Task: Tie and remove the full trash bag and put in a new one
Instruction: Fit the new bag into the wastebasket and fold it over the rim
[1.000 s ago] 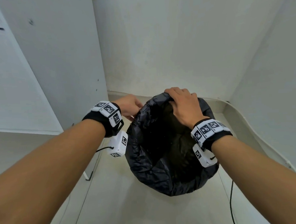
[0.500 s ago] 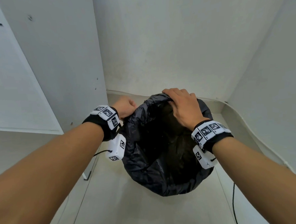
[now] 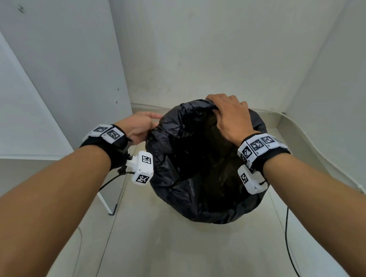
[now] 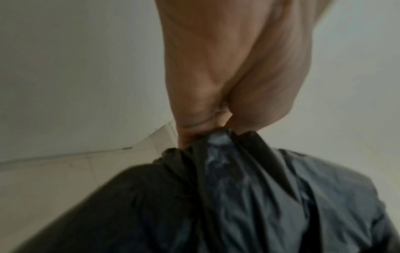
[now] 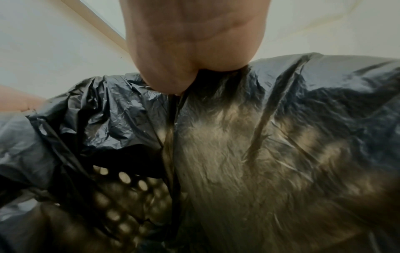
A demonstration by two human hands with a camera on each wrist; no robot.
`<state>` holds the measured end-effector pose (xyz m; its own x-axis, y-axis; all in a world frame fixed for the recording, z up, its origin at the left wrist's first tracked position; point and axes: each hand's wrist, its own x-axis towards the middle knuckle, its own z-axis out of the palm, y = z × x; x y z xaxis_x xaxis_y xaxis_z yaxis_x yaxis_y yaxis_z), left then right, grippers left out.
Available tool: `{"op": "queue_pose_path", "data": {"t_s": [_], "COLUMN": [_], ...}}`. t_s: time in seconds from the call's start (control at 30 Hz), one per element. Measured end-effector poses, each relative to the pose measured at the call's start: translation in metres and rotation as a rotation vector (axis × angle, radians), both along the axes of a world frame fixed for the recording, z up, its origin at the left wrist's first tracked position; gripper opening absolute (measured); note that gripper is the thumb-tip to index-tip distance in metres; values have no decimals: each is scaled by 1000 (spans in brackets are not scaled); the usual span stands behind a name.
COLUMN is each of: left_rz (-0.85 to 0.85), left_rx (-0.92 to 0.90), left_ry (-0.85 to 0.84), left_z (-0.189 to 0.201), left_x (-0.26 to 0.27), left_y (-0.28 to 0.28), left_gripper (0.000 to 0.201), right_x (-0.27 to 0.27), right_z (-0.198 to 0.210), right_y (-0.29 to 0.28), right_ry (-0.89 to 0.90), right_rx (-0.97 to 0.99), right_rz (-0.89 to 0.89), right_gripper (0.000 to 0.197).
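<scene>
Left hand [image 3: 138, 128] and right hand [image 3: 229, 116] each pinch the crinkled black plastic trash bag [image 3: 192, 169] rim; gather evenly toward the centre.

We see, from below our left hand [image 4: 233, 71], its curled fingers [image 4: 259, 109] pinching a gathered bunch of the black trash bag [image 4: 249, 196], whose crinkled, slightly blurred plastic fans out downward across the lower frame, with a pale wall [image 4: 75, 68] and beige floor [image 4: 54, 179] behind.
</scene>
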<state>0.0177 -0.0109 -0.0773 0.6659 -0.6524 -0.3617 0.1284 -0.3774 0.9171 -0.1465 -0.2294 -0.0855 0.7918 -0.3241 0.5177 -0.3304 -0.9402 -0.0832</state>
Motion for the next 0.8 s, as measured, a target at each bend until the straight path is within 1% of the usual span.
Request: {"op": "queue_pose_path", "data": {"t_s": [0.03,0.07,0.13,0.17,0.2,0.27,0.37,0.43,0.5,0.53,0.6,0.63,0.67,0.7,0.73,0.8], "left_rz": [8,-12,-56,-68,-76,-107,-195,-275,-302,-296,-292,-297,-301,-304,-277,-180], "left_rx": [18,76,162,179,193,210,175,186,177,158,132,136,165,193,226,204], "left_ry": [-5,-67,-250,-328,-362,-347,-213,-228,-281,-281,-196,-140,-119,-124,-192,-375], "left_z": [-4,-5,-7,-6,-2,9,24,25,20,17,12,9,7,8,12,25], "left_x": [1,-2,-4,-5,-6,-5,-3,-2,0,-1,-2,-3,-6,-8,-10,-13], "left_y": [-1,-2,-5,-6,-7,-9,-9,-9,-10,-11,-13,-14,-15,-15,-15,-17], "left_gripper": [37,35,30,31,34,34,21,19,20,23,27,30,30,29,24,21], "right_x": [0,-1,0,1,1,1,2,2,2,1,-2,-3,-4,-5,-5,-5], "right_z": [0,-1,-2,-2,-3,-3,-3,-3,-3,-3,-2,-2,-2,-2,-2,0], "right_y": [-1,-1,-1,0,0,-1,0,3,3,2,0,0,0,1,2,4], "right_ry": [-3,-2,0,-3,-8,-17,-22,-18,-15,-19,-27,-27,-24,-19,-16,-11], "right_rx": [1,-6,-20,-21,-20,-14,-23,-38,-43,-39,-33,-35,-40,-46,-48,-41], "right_rz": [1,3,7,8,8,4,5,16,27,30,30,34,39,46,49,48], "right_gripper": [37,37,37,38,38,38,37,37,38,38,37,37,37,37,37,37]}}
